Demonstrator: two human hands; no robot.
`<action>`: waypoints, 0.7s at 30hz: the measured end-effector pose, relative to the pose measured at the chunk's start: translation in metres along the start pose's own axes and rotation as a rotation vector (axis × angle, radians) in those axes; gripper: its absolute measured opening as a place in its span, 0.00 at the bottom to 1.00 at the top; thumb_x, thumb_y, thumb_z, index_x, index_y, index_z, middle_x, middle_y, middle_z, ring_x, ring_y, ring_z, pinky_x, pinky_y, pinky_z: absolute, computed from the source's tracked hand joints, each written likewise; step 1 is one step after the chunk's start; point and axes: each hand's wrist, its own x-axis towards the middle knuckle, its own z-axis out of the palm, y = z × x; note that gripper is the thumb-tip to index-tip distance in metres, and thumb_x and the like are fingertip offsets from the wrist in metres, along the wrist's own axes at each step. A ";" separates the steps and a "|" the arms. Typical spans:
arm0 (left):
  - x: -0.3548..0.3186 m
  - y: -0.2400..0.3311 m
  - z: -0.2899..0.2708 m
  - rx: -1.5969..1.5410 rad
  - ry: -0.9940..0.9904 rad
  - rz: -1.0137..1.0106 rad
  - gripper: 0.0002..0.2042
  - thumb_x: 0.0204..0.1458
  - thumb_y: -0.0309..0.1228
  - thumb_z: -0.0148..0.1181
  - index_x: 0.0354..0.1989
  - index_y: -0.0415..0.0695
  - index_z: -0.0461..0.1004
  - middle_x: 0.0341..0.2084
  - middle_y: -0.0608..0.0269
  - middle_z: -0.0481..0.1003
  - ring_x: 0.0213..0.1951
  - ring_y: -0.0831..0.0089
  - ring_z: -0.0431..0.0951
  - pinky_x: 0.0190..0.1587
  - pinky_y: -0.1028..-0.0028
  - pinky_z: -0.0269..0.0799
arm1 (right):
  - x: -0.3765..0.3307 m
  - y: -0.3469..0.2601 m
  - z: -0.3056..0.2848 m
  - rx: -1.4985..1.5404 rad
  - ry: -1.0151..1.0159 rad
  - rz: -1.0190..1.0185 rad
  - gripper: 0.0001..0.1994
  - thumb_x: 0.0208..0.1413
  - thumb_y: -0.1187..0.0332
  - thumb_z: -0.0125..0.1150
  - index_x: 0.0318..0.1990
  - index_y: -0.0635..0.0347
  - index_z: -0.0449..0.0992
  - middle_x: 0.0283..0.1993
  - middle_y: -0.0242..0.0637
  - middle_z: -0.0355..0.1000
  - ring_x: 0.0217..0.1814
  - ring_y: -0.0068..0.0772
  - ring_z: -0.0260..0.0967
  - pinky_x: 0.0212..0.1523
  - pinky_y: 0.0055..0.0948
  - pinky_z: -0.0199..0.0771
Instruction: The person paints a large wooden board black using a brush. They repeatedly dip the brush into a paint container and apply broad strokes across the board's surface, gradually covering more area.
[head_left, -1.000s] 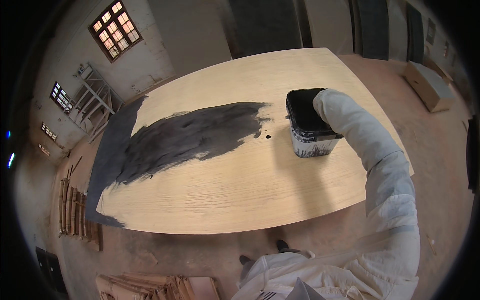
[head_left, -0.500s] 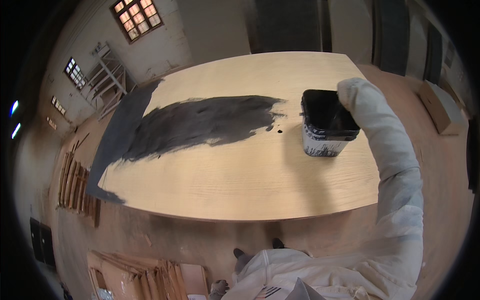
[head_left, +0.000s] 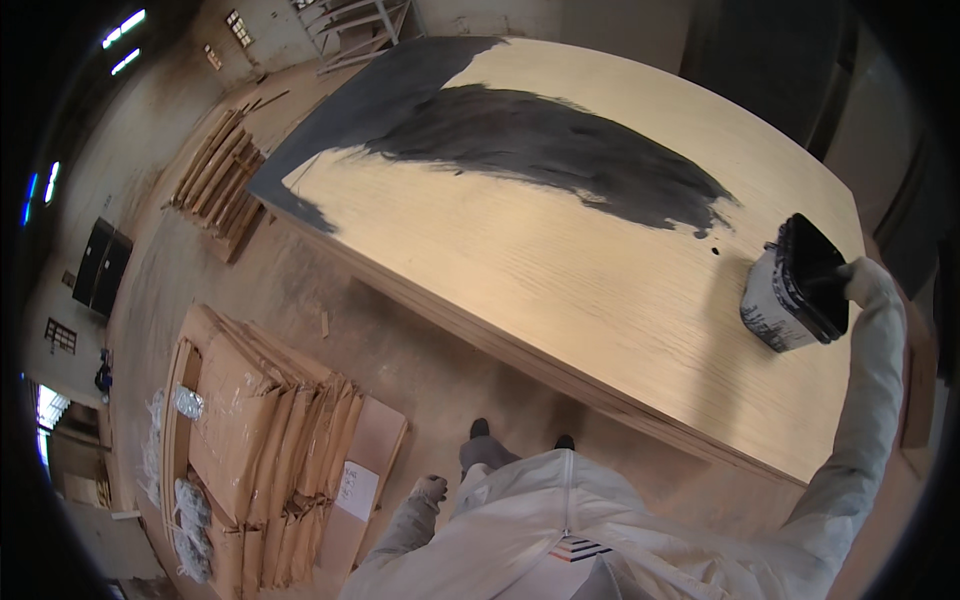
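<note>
Now we stand at a big wooden panel [head_left: 560, 270], part of it coated black.

Largest before us is the pale panel with its wide black painted patch [head_left: 540, 150]; on the floor to our left lies a stack of cardboard sheets [head_left: 260, 420]. Our right arm stretches out straight, its gloved right hand [head_left: 868, 282] at the rim of the paint bucket [head_left: 792, 288], which rests tilted on the panel's right end; how the fingers lie we cannot tell. Our left hand [head_left: 430, 490] hangs low by our side, fingers loosely curled, holding nothing.
</note>
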 end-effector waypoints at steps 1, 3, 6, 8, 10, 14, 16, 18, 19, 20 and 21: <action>0.005 -0.006 -0.004 -0.017 -0.008 0.000 0.17 0.64 0.33 0.60 0.53 0.31 0.83 0.36 0.49 0.84 0.32 0.59 0.85 0.35 0.61 0.82 | -0.017 -0.019 -0.017 0.000 -0.002 0.031 0.22 0.49 0.77 0.67 0.55 0.57 0.88 0.47 0.51 0.86 0.55 0.47 0.85 0.58 0.38 0.80; 0.021 -0.002 -0.013 -0.003 -0.038 0.003 0.18 0.64 0.33 0.60 0.54 0.31 0.83 0.37 0.49 0.84 0.32 0.59 0.85 0.35 0.61 0.82 | -0.047 -0.022 -0.030 0.060 0.234 0.153 0.24 0.54 0.80 0.64 0.60 0.59 0.84 0.56 0.51 0.84 0.62 0.45 0.82 0.64 0.34 0.76; 0.047 0.017 -0.026 0.081 -0.071 0.005 0.18 0.64 0.34 0.60 0.54 0.31 0.82 0.38 0.48 0.85 0.33 0.59 0.85 0.34 0.61 0.82 | -0.070 -0.006 -0.029 0.267 0.392 0.014 0.28 0.57 0.80 0.60 0.68 0.65 0.78 0.63 0.49 0.81 0.67 0.41 0.78 0.71 0.32 0.71; 0.061 0.018 -0.044 0.077 -0.058 0.010 0.19 0.64 0.34 0.61 0.54 0.31 0.82 0.39 0.47 0.85 0.34 0.59 0.86 0.35 0.62 0.82 | -0.084 -0.067 -0.025 0.427 0.343 0.012 0.29 0.57 0.80 0.58 0.69 0.66 0.76 0.65 0.49 0.81 0.68 0.37 0.77 0.72 0.31 0.70; 0.084 0.036 -0.060 0.067 -0.109 0.010 0.19 0.64 0.35 0.60 0.55 0.33 0.83 0.40 0.48 0.85 0.34 0.60 0.86 0.37 0.62 0.82 | -0.101 -0.118 -0.022 0.502 0.276 -0.035 0.29 0.58 0.80 0.57 0.70 0.67 0.76 0.66 0.49 0.80 0.68 0.36 0.77 0.72 0.31 0.70; 0.129 0.064 -0.146 0.127 -0.066 0.108 0.18 0.65 0.36 0.59 0.54 0.36 0.84 0.41 0.51 0.85 0.34 0.61 0.86 0.39 0.60 0.81 | -0.088 -0.217 0.088 0.513 0.150 -0.050 0.28 0.59 0.74 0.61 0.70 0.61 0.76 0.65 0.49 0.81 0.67 0.38 0.79 0.69 0.34 0.72; 0.148 0.082 -0.176 0.116 -0.069 0.103 0.18 0.65 0.37 0.59 0.53 0.37 0.84 0.41 0.53 0.86 0.35 0.62 0.86 0.41 0.60 0.81 | -0.083 -0.281 0.133 0.465 0.116 0.059 0.29 0.59 0.70 0.64 0.70 0.57 0.77 0.63 0.49 0.82 0.68 0.42 0.79 0.68 0.36 0.73; 0.149 0.106 -0.214 0.151 -0.088 0.073 0.17 0.65 0.37 0.59 0.51 0.38 0.85 0.43 0.51 0.86 0.42 0.59 0.87 0.48 0.61 0.81 | -0.081 -0.352 0.148 0.418 0.113 0.210 0.28 0.59 0.67 0.64 0.70 0.53 0.79 0.63 0.50 0.82 0.68 0.47 0.78 0.66 0.38 0.75; 0.158 0.102 -0.235 0.162 -0.064 0.129 0.17 0.65 0.38 0.59 0.51 0.39 0.85 0.43 0.49 0.86 0.44 0.57 0.87 0.50 0.60 0.81 | -0.082 -0.406 0.148 0.406 0.090 0.308 0.28 0.60 0.66 0.64 0.69 0.51 0.79 0.63 0.51 0.81 0.68 0.49 0.78 0.66 0.39 0.75; 0.172 0.105 -0.254 0.189 -0.047 0.196 0.17 0.65 0.38 0.59 0.51 0.39 0.84 0.44 0.48 0.86 0.46 0.55 0.87 0.52 0.60 0.80 | -0.080 -0.434 0.153 0.401 0.083 0.320 0.27 0.61 0.64 0.63 0.70 0.50 0.79 0.63 0.51 0.81 0.67 0.50 0.78 0.66 0.41 0.75; 0.185 0.107 -0.274 0.215 -0.030 0.263 0.16 0.64 0.38 0.59 0.52 0.40 0.84 0.45 0.47 0.86 0.48 0.53 0.86 0.54 0.60 0.79 | -0.076 -0.459 0.161 0.396 0.075 0.332 0.27 0.62 0.63 0.62 0.70 0.49 0.78 0.63 0.52 0.81 0.67 0.51 0.79 0.66 0.42 0.76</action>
